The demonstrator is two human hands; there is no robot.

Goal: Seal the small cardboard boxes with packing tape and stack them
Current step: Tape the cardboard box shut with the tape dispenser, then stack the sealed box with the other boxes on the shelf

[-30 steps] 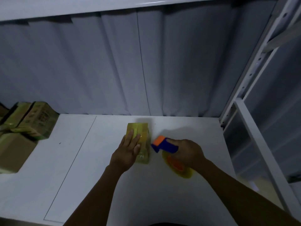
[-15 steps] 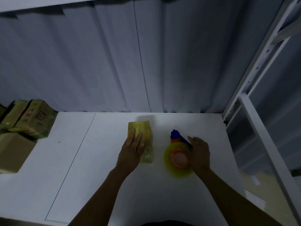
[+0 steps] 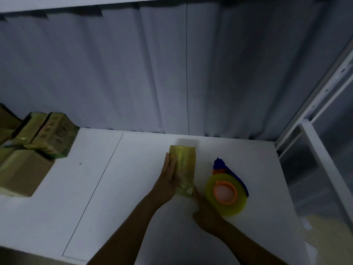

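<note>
A small cardboard box (image 3: 186,165) wrapped in yellowish tape lies lengthwise on the white table (image 3: 114,207), near the middle. My left hand (image 3: 168,177) lies flat against the box's left side with its fingers straight. My right hand (image 3: 203,209) is at the box's near right corner, and its fingertips touch that end. To the right of the box, the tape dispenser (image 3: 226,194) lies flat on the table with its yellow roll, orange hub and blue handle, free of both hands.
Several taped boxes (image 3: 47,138) are piled at the table's far left on a larger brown carton (image 3: 21,173). Grey curtain hangs behind the table. A white metal rack upright (image 3: 315,115) stands at the right edge.
My right hand let go of the tape dispenser, left it on the table and moved left to the box's near end. My left hand slid from the box's top to its left side.
</note>
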